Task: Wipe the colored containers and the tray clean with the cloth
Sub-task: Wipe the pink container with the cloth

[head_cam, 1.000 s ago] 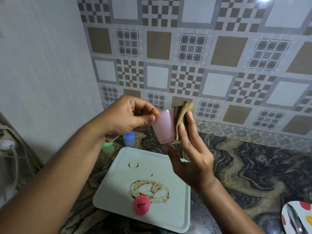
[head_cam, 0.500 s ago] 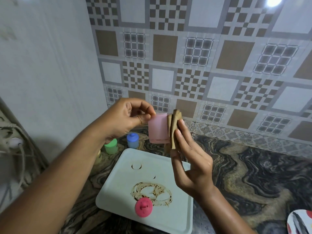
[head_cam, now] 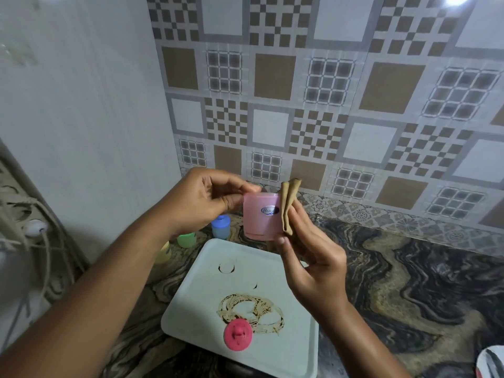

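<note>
Pink translucent plastic container (head_cam: pixel 260 216): cylindrical, smooth-walled, held in the air above the far edge of the tray. Since a second ago it has been turned, so an oval blue label now faces the camera; judged a fresh section of wall brought round for wiping, with this container mid-clean.
Left hand (head_cam: pixel 201 203): fingertips and thumb pinch the container's left side.
Folded tan cloth (head_cam: pixel 289 205): soft, layered, touching the container's right wall.
Right hand (head_cam: pixel 313 263): fingers pinch the cloth against that wall, thumb near the base.
White square plastic tray (head_cam: pixel 286 350): matte, rounded corners, bearing brown ring stains (head_cam: pixel 251 312), not yet wiped.
Pink round lid (head_cam: pixel 237 336): on the tray's near part.
Blue container (head_cam: pixel 221 226), green container (head_cam: pixel 186 239), yellow container (head_cam: pixel 163 253): beside the tray's far left edge.
Marbled stone counter (head_cam: pixel 409 282): glossy, under everything.
</note>
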